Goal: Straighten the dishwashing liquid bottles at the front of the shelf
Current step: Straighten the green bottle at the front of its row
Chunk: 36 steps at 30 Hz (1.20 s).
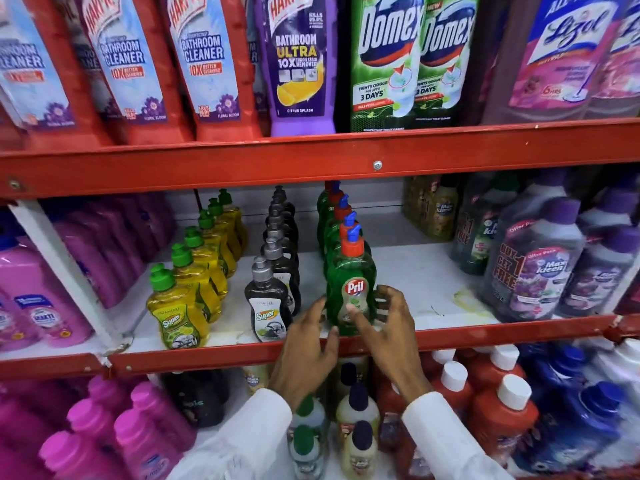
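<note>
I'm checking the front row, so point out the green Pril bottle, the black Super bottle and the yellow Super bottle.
green Pril bottle [351,271]: head view, upper body.
black Super bottle [268,315]: head view, front label.
yellow Super bottle [175,322]: head view, front label.

Even, bright light falls from above and in front, the red metal shelf rail [311,161] shading the rear of the white shelf board [415,271], while the wide lens bows that rail and smears the pink plastic bottles [41,306] at the edges (the centre stays sharp).

"pril" on green bottle [350,289]; "super" on yellow bottle [176,313]; "domex" above.
</note>
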### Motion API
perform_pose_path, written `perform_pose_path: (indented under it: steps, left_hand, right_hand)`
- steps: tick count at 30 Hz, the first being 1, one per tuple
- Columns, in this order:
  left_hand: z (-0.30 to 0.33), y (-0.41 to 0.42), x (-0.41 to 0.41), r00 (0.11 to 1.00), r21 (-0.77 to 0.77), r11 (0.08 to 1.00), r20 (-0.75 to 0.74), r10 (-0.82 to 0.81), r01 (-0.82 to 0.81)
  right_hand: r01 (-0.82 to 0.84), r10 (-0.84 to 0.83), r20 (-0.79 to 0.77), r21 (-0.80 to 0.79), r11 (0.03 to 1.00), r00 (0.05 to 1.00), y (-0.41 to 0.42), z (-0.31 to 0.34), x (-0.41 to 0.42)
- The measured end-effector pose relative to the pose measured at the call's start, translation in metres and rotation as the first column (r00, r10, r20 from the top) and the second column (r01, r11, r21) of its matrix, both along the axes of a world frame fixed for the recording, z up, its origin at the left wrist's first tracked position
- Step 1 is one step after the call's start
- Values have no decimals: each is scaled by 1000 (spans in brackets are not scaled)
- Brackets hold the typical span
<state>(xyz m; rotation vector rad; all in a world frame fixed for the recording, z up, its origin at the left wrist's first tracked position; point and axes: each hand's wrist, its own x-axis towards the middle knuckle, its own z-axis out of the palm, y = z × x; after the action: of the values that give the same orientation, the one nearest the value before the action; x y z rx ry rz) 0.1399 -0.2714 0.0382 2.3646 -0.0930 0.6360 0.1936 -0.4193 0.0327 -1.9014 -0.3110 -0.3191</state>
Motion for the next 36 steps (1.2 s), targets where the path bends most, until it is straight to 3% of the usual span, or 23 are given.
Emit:
perform_pose_path:
  steps: [3,7,13,26,28,31,34,36]
  left_hand:
    - [0,-1,8,999,-98,995,-18,35,-37]
    - [-2,1,13,996,-135,988,-60,70,-77]
    - [-1,-1,16,993,-196,976,-85,79,-94]
    - [-3,1,16,997,-159,986,-51,51,-59]
    - [1,1,14,997,-135,989,-54,58,-65]
    - [0,2,-1,999,-158,986,-19,48,-50]
    - [-1,10,-34,976,-242,963,148,161,-122]
    - [1,26,-52,922,-289,940,284,263,-179]
  right_hand:
    - [-113,118,54,-90,990,992,-20,-2,10]
    - [-124,134,45,-181,976,990,-28,2,21]
    - [-154,160,23,-173,973,987,-31,-1,25]
    - [-103,107,8,-201,974,994,-31,-3,23]
    - [-92,94,2,-163,982,996,-29,-2,19]
    - [29,-32,65,47,998,997,-24,-1,1]
    - [162,-211,298,182,970,931,-13,-2,-29]
    - [74,-123,348,151,986,929,7,-1,-46]
